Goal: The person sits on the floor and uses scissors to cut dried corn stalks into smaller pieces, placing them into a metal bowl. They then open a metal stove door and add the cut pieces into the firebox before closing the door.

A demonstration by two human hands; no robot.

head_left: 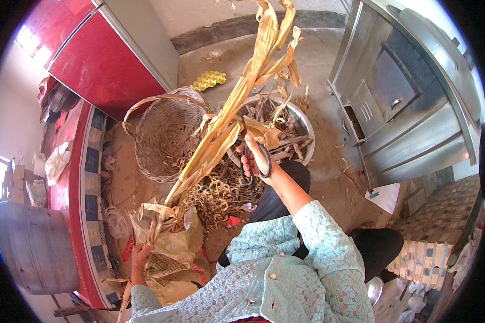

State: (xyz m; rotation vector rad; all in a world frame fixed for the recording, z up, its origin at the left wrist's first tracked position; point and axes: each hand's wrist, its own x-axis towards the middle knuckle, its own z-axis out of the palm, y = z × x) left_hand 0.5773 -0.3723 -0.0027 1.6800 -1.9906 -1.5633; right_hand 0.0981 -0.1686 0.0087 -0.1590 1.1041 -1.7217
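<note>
A long dried corn stalk (221, 132) with yellowed leaves stretches from lower left to the top middle of the head view. My left hand (140, 257) is closed round its lower end, above a yellowish plastic sack (175, 242). In my right hand (257, 157) is a pair of black-handled scissors (265, 168), held close beside the stalk; leaves partly cover the blades. Behind that hand, a metal basin (307, 126) holds broken sticks and dry scraps. A wicker basket (148, 134) stands left of the stalk, and a heap of curled dry peelings (215, 199) lies below it.
A red cabinet (108, 59) stands far left, with a red-edged table (81, 215) and a grey-blue barrel (35, 245) nearer me. On the right are a metal stove (393, 97) and a tiled brick ledge (420, 258). A yellow tray (208, 80) lies behind the basket.
</note>
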